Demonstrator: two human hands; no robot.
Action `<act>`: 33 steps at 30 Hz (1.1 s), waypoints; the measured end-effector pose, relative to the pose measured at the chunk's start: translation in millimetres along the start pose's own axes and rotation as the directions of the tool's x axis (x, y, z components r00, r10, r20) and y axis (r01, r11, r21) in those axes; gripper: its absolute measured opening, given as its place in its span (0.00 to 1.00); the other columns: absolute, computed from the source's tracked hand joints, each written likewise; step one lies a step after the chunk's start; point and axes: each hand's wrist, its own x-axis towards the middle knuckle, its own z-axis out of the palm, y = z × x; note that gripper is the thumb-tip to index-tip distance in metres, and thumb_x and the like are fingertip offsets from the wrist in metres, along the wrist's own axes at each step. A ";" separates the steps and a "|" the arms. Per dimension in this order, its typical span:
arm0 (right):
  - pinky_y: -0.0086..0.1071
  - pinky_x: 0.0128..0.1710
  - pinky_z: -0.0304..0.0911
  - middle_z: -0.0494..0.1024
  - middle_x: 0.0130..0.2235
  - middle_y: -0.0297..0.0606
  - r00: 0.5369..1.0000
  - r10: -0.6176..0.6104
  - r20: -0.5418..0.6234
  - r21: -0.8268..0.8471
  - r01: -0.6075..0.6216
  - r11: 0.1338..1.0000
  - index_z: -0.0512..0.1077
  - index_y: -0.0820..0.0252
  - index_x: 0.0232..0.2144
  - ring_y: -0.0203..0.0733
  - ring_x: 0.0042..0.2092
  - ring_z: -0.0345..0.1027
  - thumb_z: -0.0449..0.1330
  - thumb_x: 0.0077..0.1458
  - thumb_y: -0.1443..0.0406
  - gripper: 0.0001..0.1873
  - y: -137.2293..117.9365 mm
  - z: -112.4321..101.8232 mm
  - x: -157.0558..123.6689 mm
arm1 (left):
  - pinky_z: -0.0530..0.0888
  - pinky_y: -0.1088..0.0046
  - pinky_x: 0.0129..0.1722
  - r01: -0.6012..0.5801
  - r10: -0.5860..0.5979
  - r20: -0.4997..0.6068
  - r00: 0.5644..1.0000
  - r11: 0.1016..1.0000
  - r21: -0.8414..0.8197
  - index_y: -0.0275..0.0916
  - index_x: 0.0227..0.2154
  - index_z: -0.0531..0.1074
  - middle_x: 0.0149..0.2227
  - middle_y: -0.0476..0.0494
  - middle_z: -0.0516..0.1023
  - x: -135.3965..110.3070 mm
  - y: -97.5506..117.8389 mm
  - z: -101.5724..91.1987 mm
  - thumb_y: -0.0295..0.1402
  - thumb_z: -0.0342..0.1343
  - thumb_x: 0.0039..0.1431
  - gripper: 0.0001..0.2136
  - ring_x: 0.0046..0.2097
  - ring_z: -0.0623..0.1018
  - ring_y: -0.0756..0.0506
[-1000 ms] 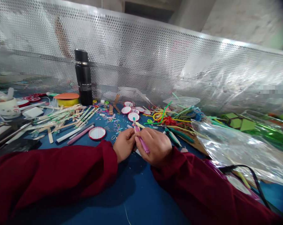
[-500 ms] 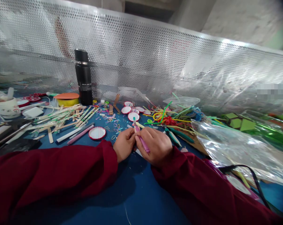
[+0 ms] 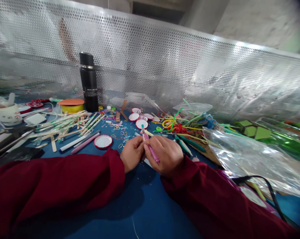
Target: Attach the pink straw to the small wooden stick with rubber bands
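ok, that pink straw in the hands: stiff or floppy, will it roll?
The pink straw runs straight between left hand and right hand, so probably fairly stiff, though a thin tube likely kinks under a hard pinch. It looks light. Being round, it may roll on the blue table.

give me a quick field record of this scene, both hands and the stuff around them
left hand: fingers pinch the pink straw near its upper part
right hand: closed around the same straw
surface: blue table
left of hands: red-rimmed disc, wooden sticks
behind: black flask upright, perforated metal screen
right: clear plastic bag
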 end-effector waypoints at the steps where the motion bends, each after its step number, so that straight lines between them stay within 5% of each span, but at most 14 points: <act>1: 0.33 0.32 0.54 0.72 0.29 0.38 1.000 -0.003 0.001 0.007 0.003 1.000 0.69 0.60 0.30 0.39 0.32 0.63 0.53 0.60 0.64 0.09 -0.1 -0.2 0.1 | 0.63 0.78 0.22 0.000 0.000 -0.002 1.000 1.000 0.003 0.37 0.26 0.63 0.23 0.53 0.64 0.1 0.1 0.0 0.40 0.52 0.59 0.12 0.22 0.64 0.54; 33: 0.33 0.32 0.53 0.72 0.29 0.38 1.000 0.013 -0.006 0.005 -0.013 1.000 0.70 0.61 0.30 0.38 0.31 0.63 0.54 0.60 0.63 0.09 0.4 0.8 0.2 | 0.63 0.77 0.22 -0.001 0.001 0.000 1.000 1.000 -0.019 0.37 0.28 0.65 0.23 0.52 0.65 1.0 -3.5 -0.5 0.40 0.53 0.58 0.11 0.22 0.64 0.53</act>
